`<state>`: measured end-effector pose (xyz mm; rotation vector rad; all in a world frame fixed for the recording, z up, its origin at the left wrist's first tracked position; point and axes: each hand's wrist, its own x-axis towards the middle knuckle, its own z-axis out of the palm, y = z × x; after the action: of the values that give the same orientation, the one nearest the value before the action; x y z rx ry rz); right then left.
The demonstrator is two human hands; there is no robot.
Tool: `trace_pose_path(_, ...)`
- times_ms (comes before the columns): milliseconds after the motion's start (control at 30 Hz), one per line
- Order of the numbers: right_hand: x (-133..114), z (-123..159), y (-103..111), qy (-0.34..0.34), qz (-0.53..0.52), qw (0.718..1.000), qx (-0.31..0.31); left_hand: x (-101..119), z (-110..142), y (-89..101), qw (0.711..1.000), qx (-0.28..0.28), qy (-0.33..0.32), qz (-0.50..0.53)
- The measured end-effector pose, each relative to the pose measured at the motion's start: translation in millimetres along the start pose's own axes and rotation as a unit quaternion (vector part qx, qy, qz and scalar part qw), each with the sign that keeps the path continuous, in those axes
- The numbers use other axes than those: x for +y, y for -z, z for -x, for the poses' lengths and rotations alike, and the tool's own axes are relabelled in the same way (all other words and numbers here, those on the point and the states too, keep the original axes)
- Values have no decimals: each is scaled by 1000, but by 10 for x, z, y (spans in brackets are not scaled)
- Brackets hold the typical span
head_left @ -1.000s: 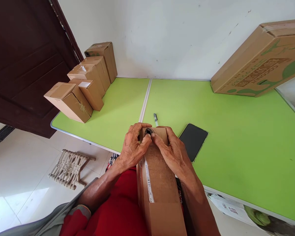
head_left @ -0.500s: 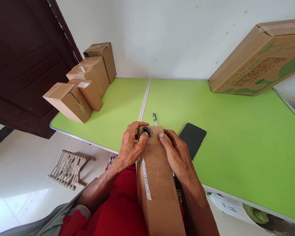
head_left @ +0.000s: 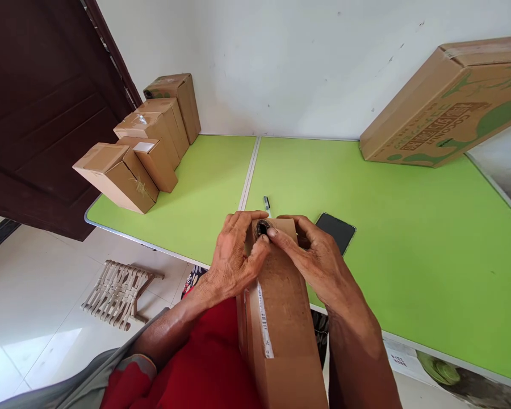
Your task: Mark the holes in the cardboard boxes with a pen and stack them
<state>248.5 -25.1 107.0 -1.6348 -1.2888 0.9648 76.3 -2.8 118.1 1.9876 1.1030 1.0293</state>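
Observation:
A long brown cardboard box (head_left: 281, 324) rests on my lap, its far end leaning on the green table's (head_left: 387, 227) near edge. A white barcode strip runs along its left edge. My left hand (head_left: 234, 255) grips the box's far left corner. My right hand (head_left: 319, 258) lies over the far right side. Both thumb and fingertips meet at a small dark round spot (head_left: 262, 228) on the box's top end.
A black phone (head_left: 338, 230) lies just right of my hands and a marker pen (head_left: 266, 204) just beyond them. Several small taped boxes (head_left: 140, 147) stand at the table's left end. A large flat printed carton (head_left: 447, 108) leans at the far right. A woven stool (head_left: 119, 292) sits on the floor.
My right hand slid off the dark spot, then came back over it from the right, now covering part of the phone. The box shifted slightly right.

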Motion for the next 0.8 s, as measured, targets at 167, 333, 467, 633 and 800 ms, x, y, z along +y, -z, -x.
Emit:
trace_pose_path(167,-74,8,106,24,30,999,-16,65,-16,-17,999,-1,-35,-10)
trace_pose_path(333,-86,7,145,11,49,999,-13,84,-14,-44,998,-12,-62,-14)
trace_pose_path(467,-119,38,137,3,74,997,-11,74,-16,-58,998,-17,-59,-17)
trace_pose_path(633,-118,57,78,2,92,995,25,49,-17,-68,998,-16,-58,-17)
trace_pose_path(800,-119,48,36,3,89,995,34,27,-13,-76,998,-13,-57,-14)
